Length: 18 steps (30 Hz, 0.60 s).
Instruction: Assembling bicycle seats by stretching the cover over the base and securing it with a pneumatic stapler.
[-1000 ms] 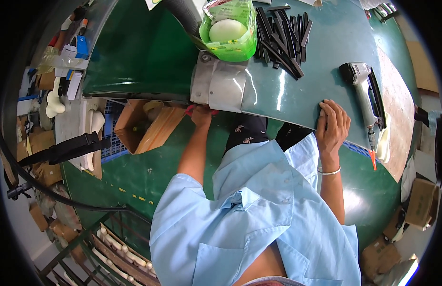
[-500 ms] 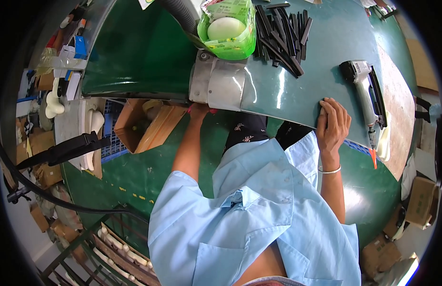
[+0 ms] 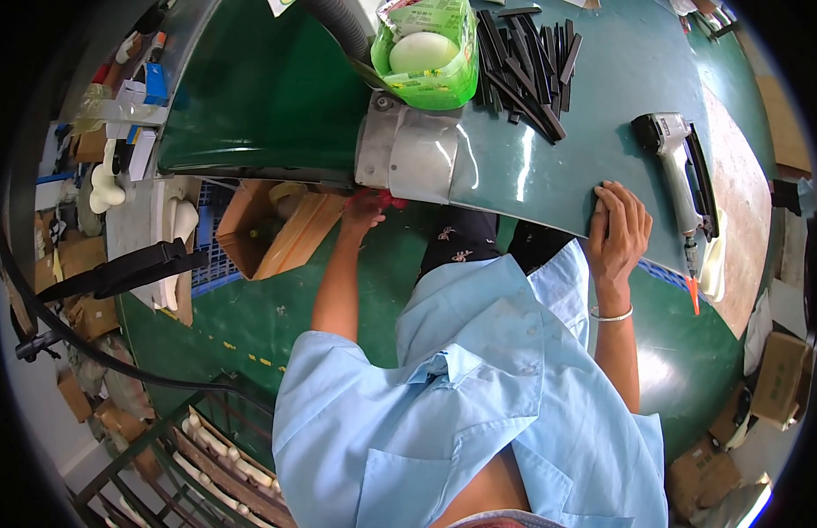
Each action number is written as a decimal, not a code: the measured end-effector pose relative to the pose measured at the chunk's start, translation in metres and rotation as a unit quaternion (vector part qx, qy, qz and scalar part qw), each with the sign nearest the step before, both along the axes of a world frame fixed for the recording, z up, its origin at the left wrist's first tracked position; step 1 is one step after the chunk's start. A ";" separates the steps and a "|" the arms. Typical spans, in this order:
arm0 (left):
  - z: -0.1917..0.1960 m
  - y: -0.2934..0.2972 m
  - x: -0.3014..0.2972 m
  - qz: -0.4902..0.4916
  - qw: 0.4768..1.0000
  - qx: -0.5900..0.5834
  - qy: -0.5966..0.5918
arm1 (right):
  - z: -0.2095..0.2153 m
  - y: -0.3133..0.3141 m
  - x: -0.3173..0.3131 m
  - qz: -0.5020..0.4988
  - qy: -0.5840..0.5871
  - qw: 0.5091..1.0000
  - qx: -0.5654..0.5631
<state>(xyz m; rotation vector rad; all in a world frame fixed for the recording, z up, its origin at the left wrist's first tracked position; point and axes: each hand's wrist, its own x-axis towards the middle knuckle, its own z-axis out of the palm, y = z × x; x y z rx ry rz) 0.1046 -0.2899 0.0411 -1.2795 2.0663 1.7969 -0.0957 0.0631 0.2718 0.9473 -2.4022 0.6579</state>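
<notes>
Desk (image 3: 276,97): dark green. Container (image 3: 430,84): bright green, holding a pale egg-shaped piece (image 3: 422,51). Strips (image 3: 525,62) beside the container: black. Nail gun (image 3: 677,172): grey. Shirt (image 3: 479,396): light blue.

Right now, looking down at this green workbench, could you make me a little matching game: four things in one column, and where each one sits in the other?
Things:
1. green tub
2. black strips
3. nail gun
4. right hand

Places:
A. flat on the near edge of the green table
B. lying on the table just right of the right hand
C. at the far side of the table, holding a pale rounded piece
D. in a loose pile just right of the green tub

Pairs: 1-C, 2-D, 3-B, 4-A
</notes>
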 end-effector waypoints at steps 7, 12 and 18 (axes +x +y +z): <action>0.000 0.001 0.020 0.136 0.984 -0.109 0.030 | 0.006 -0.007 -0.001 0.003 -0.001 1.000 -0.012; 0.009 0.091 -0.033 -0.110 0.972 -0.205 0.038 | 0.009 0.002 -0.005 -0.006 0.016 1.000 -0.009; 0.049 0.177 -0.087 -0.249 0.861 -0.423 0.131 | 0.003 0.012 -0.008 0.004 0.003 0.999 -0.040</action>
